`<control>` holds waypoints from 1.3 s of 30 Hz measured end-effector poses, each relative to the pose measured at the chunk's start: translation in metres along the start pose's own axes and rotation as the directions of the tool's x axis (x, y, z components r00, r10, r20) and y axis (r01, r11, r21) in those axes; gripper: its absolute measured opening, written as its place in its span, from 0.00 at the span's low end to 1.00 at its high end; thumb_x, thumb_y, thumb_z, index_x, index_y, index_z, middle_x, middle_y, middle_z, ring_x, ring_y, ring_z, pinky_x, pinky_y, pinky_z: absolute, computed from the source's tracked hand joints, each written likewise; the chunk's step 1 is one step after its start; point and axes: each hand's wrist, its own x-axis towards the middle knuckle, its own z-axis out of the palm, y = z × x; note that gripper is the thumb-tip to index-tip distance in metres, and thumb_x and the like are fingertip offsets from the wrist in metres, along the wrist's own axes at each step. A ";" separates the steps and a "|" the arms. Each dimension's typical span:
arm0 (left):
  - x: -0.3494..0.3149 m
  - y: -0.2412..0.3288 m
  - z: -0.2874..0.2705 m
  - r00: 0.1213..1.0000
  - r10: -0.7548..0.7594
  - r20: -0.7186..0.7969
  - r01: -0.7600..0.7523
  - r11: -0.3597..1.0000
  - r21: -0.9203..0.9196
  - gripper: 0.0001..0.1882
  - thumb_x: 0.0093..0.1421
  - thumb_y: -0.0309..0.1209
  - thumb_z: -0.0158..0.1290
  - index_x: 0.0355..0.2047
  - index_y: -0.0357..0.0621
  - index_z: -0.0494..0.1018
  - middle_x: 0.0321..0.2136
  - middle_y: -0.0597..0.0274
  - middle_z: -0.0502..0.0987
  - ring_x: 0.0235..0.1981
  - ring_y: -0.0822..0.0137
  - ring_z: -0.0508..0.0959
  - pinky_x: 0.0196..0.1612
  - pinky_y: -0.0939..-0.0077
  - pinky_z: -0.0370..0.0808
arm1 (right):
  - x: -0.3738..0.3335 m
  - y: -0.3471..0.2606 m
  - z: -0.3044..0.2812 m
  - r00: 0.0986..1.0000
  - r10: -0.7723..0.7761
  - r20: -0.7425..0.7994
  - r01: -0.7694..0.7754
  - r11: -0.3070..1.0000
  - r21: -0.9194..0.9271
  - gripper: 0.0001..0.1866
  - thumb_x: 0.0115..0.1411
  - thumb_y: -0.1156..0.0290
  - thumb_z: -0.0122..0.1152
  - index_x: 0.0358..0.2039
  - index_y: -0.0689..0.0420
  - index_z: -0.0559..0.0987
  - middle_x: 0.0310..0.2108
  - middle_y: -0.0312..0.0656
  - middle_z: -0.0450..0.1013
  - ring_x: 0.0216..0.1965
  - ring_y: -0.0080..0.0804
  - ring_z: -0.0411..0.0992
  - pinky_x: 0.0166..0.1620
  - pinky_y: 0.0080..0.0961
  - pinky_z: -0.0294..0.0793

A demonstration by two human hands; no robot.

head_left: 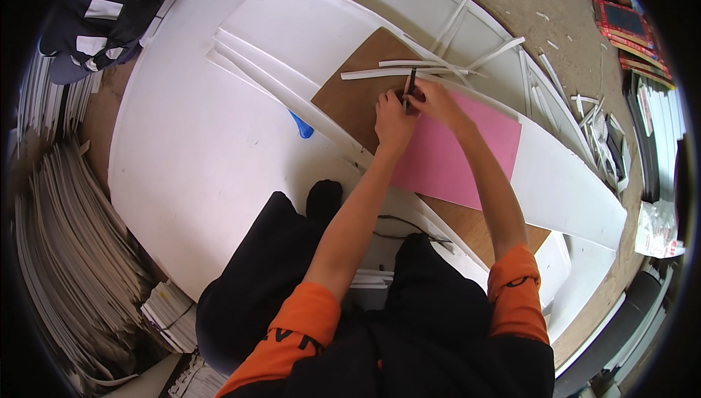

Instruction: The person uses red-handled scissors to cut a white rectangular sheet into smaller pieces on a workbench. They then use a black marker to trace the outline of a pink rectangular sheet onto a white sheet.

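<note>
A brown board (350, 95) lies on large white sheets, with a pink sheet (467, 150) on top of it. My right hand (437, 100) grips a dark pen-like tool (411, 80) whose tip meets the far corner of the pink sheet. My left hand (394, 119) presses down on the pink sheet's edge right beside the tool, fingers bent and touching my right hand. A long white board (562, 179) lies along the far side of the pink sheet. Thin white strips (394, 71) lie just beyond the hands.
I sit on big white sheets (190, 150) on the floor, knees in dark trousers. A blue object (301, 128) peeks from under a white board. Stacks of white sheets (66, 252) fill the left. Offcut strips (584, 113) and red-framed items (624, 25) lie on the right.
</note>
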 end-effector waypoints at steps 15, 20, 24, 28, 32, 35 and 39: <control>0.007 0.013 -0.005 0.993 -0.068 0.098 0.052 0.986 0.157 0.31 0.40 0.33 0.61 0.45 0.41 0.62 0.44 0.56 0.63 0.47 0.52 0.65 0.44 0.58 0.67 | 0.021 0.012 -0.012 0.989 -0.065 -0.133 0.067 0.998 0.009 0.10 0.51 0.71 0.56 0.29 0.63 0.69 0.22 0.48 0.67 0.22 0.37 0.64 0.28 0.30 0.64; 0.007 0.016 -0.005 0.991 -0.088 0.101 0.071 0.985 0.156 0.30 0.41 0.33 0.61 0.44 0.43 0.62 0.44 0.57 0.63 0.48 0.53 0.64 0.45 0.58 0.67 | 0.023 0.012 -0.013 0.983 -0.023 -0.181 0.032 0.999 0.044 0.09 0.52 0.71 0.56 0.30 0.63 0.69 0.21 0.47 0.67 0.22 0.35 0.64 0.29 0.28 0.64; 0.007 0.017 -0.006 0.992 -0.085 0.092 0.069 0.984 0.167 0.31 0.41 0.33 0.61 0.45 0.41 0.61 0.45 0.56 0.62 0.48 0.52 0.64 0.45 0.57 0.67 | 0.025 0.014 -0.008 0.967 -0.024 -0.254 0.039 0.998 0.054 0.09 0.52 0.71 0.56 0.30 0.62 0.69 0.20 0.47 0.68 0.22 0.36 0.66 0.29 0.28 0.65; 0.005 0.017 -0.006 0.992 -0.083 0.098 0.065 0.982 0.176 0.33 0.41 0.34 0.61 0.46 0.39 0.59 0.46 0.53 0.61 0.48 0.51 0.63 0.45 0.56 0.67 | 0.024 0.018 0.002 0.934 -0.003 -0.356 0.022 0.999 0.050 0.09 0.51 0.72 0.56 0.31 0.62 0.69 0.21 0.48 0.68 0.23 0.38 0.67 0.29 0.30 0.66; 0.003 0.016 -0.004 0.989 -0.089 0.121 0.067 0.983 0.172 0.35 0.41 0.35 0.61 0.46 0.37 0.57 0.47 0.52 0.61 0.50 0.49 0.62 0.47 0.56 0.66 | 0.014 0.014 -0.002 0.877 0.109 -0.468 -0.069 0.992 0.102 0.08 0.52 0.72 0.56 0.32 0.61 0.70 0.21 0.43 0.69 0.22 0.30 0.68 0.28 0.26 0.67; 0.004 0.015 -0.003 0.994 -0.053 0.097 0.032 0.979 0.202 0.35 0.42 0.34 0.61 0.47 0.37 0.56 0.47 0.50 0.60 0.49 0.47 0.62 0.45 0.56 0.68 | -0.016 0.005 -0.028 0.689 0.314 -0.653 -0.007 0.904 0.427 0.07 0.53 0.73 0.56 0.33 0.59 0.71 0.21 0.38 0.69 0.22 0.23 0.68 0.28 0.22 0.67; 0.006 0.003 0.005 0.998 0.057 0.030 -0.063 0.964 0.257 0.34 0.43 0.34 0.60 0.47 0.39 0.54 0.44 0.44 0.61 0.46 0.44 0.64 0.44 0.55 0.68 | -0.112 -0.012 -0.071 0.415 0.334 -0.846 0.070 0.916 0.395 0.07 0.53 0.76 0.55 0.33 0.59 0.71 0.23 0.36 0.69 0.24 0.21 0.69 0.28 0.19 0.67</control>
